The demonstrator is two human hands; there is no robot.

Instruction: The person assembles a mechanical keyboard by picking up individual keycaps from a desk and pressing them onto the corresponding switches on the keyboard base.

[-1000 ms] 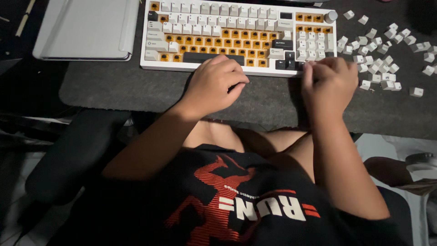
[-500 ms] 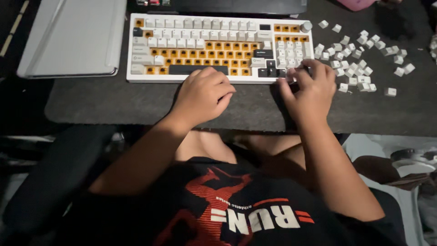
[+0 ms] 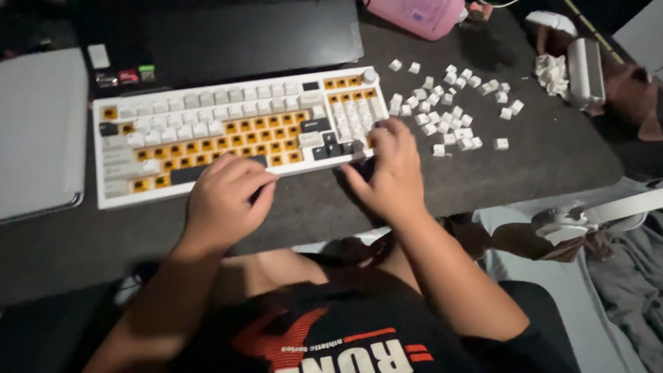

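- Dim room; a dark worktop [image 3: 442,186] with a grey mat carries the work, its near edge just above the seated person's lap.
- Keyboard [image 3: 235,131]: white case, lying flat on the mat, mid-left of the view. Many orange switches stand bare in the middle rows; white caps fill the top rows and the number block.
- Long axis runs left to right, slightly tilted so the right end sits further from the person; the rotary knob [image 3: 369,74] marks the far right corner.
- Loose keycaps [image 3: 452,114]: a scattered white group just right of the keyboard, apart from it.
- Left hand [image 3: 224,197]: curled over the keyboard's near edge by the dark space bar; grip drawn together, but whether it holds anything cannot be told.
- Right hand [image 3: 390,169]: at the keyboard's near right corner, fingers bent on the dark arrow keys; grip contents hidden.
- Handling judgement: keyboard looks rigid and fairly heavy, best taken by both short ends. Caps look light, hard, smooth and easily dropped; pinch each by opposite side walls. Bare switch stems look fragile under sideways force.
- Surroundings: closed grey laptop [image 3: 38,131] at left, pink object [image 3: 414,14] at far edge.
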